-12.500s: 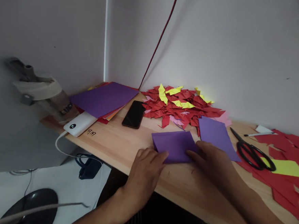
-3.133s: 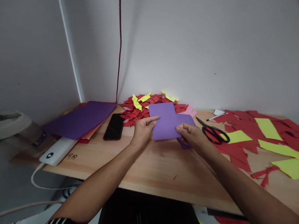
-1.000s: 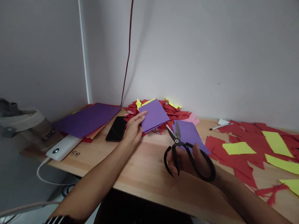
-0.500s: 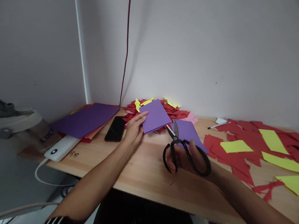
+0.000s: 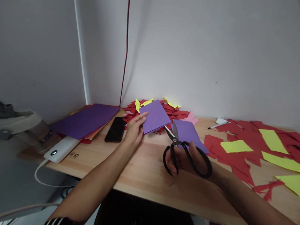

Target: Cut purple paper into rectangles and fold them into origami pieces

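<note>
My left hand (image 5: 136, 127) pinches the left edge of a folded purple paper (image 5: 155, 116), raised above the table. My right hand (image 5: 187, 159) has its fingers through the black handles of a pair of scissors (image 5: 175, 140). The blades stand apart and point up and left, close to the right corner of the held paper; I cannot tell if they touch it. Behind the scissors a second purple paper (image 5: 189, 132) lies on the table. Beyond the held paper is a heap of cut red paper pieces (image 5: 175, 112) with some yellow and pink ones.
Red scraps (image 5: 241, 163) and yellow pieces (image 5: 236, 146) cover the table's right side. A pen (image 5: 218, 125) lies near them. To the left are a black phone (image 5: 115, 129), a stack topped with purple paper (image 5: 87, 120) and a white power bank (image 5: 60, 149) with a cable.
The scissors have tilted slightly, their blades shifting a little left and their handles slightly down. My left hand and the folded purple paper have hardly moved.
</note>
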### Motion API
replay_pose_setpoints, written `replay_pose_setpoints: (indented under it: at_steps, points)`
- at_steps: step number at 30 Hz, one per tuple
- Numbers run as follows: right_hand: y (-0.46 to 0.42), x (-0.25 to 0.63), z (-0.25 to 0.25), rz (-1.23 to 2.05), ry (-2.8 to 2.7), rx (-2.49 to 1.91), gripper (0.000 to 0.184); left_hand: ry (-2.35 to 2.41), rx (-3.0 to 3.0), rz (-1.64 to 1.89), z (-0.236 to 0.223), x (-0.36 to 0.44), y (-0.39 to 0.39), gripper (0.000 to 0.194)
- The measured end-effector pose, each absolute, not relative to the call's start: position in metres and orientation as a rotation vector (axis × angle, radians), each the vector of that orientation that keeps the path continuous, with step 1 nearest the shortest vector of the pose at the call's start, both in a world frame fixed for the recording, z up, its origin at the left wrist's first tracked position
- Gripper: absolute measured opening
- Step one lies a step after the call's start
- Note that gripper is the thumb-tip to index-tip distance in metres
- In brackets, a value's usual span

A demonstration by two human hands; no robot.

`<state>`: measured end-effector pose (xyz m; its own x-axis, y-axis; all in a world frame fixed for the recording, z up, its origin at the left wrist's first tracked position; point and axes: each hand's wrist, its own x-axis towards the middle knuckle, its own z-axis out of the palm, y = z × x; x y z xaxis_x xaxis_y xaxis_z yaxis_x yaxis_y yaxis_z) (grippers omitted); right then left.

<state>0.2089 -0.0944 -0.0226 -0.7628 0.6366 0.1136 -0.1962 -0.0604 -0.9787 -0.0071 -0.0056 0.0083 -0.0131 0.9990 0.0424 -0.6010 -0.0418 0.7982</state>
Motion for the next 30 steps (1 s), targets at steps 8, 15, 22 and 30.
replay_pose_setpoints:
  at_steps: [8, 15, 22, 30]
  points:
    - [-0.092, 0.211, -0.030, 1.878, -1.540, -0.459, 0.086, 0.708, 0.751, 1.485, 0.010, -0.007, -0.006, 0.024]
    - [-0.092, 0.206, -0.016, 1.868, -1.523, -0.453, 0.087, 0.653, 0.773, 1.410, 0.008, -0.003, -0.007, 0.030]
    - [-0.093, 0.199, -0.010, 1.836, -1.482, -0.406, 0.083, 0.631, 0.807, 1.352, 0.007, 0.000, -0.010, 0.032]
    - [-0.095, 0.196, -0.001, 1.655, -1.464, -0.473, 0.075, 0.605, 0.816, 1.389, 0.007, 0.004, -0.014, 0.035]
